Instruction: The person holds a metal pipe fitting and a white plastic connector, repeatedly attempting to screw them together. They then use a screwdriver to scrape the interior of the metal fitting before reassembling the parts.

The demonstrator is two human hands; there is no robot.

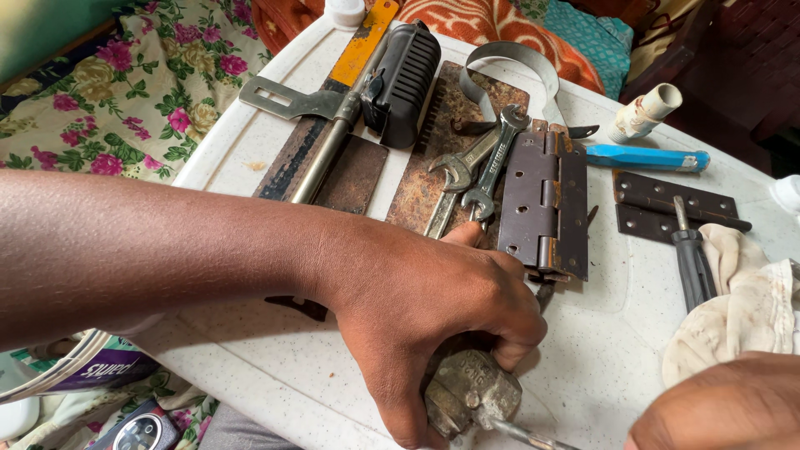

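My left hand (pixel 433 308) reaches in from the left and is closed around a worn grey metal padlock-like piece (pixel 471 392) near the front edge of the white table (pixel 250 167). A thin metal shaft (pixel 525 433) sticks out of that piece toward the lower right. My right hand (pixel 725 404) shows only as a knuckle at the bottom right corner; what it holds is out of view. Two open-end wrenches (pixel 475 167) lie just beyond my left thumb, beside a large brown door hinge (pixel 546 204).
Further back lie a black ribbed casing (pixel 404 71), a rusty flat plate (pixel 442 133), a curved metal strap (pixel 508 62) and a long metal bar (pixel 329 150). To the right are a blue-handled tool (pixel 646 157), a smaller hinge (pixel 667 204), a screwdriver (pixel 692 262) and a pale rag (pixel 742 308).
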